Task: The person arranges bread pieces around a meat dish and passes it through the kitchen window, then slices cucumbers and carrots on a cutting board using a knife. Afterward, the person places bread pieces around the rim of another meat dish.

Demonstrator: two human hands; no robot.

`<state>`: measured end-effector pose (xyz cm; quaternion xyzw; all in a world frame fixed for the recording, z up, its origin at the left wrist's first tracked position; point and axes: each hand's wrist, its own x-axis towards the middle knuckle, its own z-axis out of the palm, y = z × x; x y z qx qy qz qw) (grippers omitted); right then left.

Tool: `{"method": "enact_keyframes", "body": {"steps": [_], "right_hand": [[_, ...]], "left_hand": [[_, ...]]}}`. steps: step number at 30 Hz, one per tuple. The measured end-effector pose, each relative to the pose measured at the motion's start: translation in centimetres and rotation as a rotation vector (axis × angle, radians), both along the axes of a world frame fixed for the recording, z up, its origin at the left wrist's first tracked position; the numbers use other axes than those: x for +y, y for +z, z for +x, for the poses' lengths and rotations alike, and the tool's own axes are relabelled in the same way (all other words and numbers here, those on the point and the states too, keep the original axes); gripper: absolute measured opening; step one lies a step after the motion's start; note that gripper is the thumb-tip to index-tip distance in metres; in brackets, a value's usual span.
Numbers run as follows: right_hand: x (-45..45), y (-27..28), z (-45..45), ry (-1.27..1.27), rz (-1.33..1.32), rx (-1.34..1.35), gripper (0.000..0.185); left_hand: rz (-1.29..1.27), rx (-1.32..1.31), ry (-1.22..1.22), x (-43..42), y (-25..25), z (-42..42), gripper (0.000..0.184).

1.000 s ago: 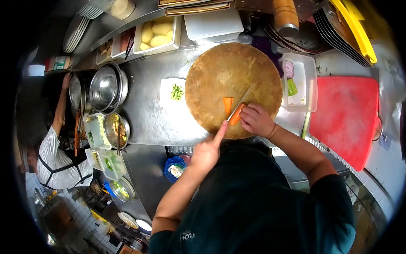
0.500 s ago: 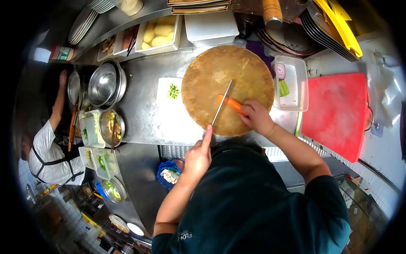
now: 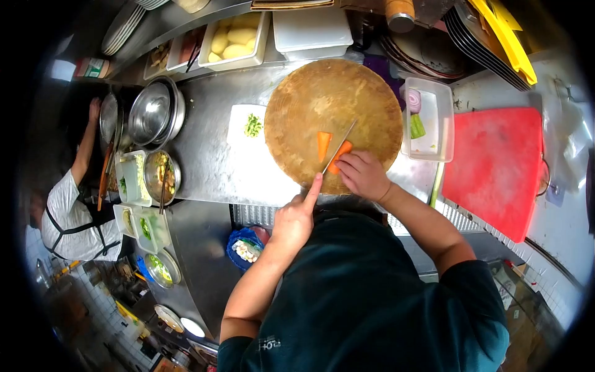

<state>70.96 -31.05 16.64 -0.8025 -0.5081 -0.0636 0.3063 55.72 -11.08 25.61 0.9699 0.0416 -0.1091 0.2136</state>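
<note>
My left hand (image 3: 296,217) is closed round the handle of a knife (image 3: 343,142), index finger stretched along its spine. The blade slants up and right over a round wooden chopping board (image 3: 328,93). On the blade's right, the fingers of my right hand (image 3: 364,176) press on a carrot piece (image 3: 340,157). Another carrot piece (image 3: 324,145), wedge-shaped, lies apart on the blade's left. Chopped green vegetable (image 3: 253,125) sits on a white square (image 3: 238,133) beside the board.
To the right stand a clear container (image 3: 441,121) with onion and green pepper, and a red cutting board (image 3: 493,167). Peeled potatoes fill a white bin (image 3: 263,40) at the back. Metal bowls (image 3: 150,115) stand left. A co-worker (image 3: 77,217) is at far left.
The carrot, one length under the blade before, is now in two separate pieces. My right hand has shifted left and turned the held piece; the knife has moved slightly right.
</note>
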Motion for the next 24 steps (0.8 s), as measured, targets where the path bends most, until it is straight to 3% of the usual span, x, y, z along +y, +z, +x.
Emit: {"method": "enact_keyframes", "body": {"steps": [3, 9, 24], "right_hand": [[0.0, -1.3, 1.3, 0.108, 0.037, 0.026, 0.028], [0.7, -0.1, 2.5, 0.189, 0.052, -0.090, 0.028], [0.6, -0.7, 2.8, 0.199, -0.003, -0.085, 0.028]], "left_hand": [[0.010, 0.032, -0.008, 0.1, 1.5, -0.4, 0.088], [0.030, 0.097, -0.036, 0.1, 3.9, -2.0, 0.091], [-0.040, 0.130, -0.066, 0.9, 3.6, -1.5, 0.095]]}}
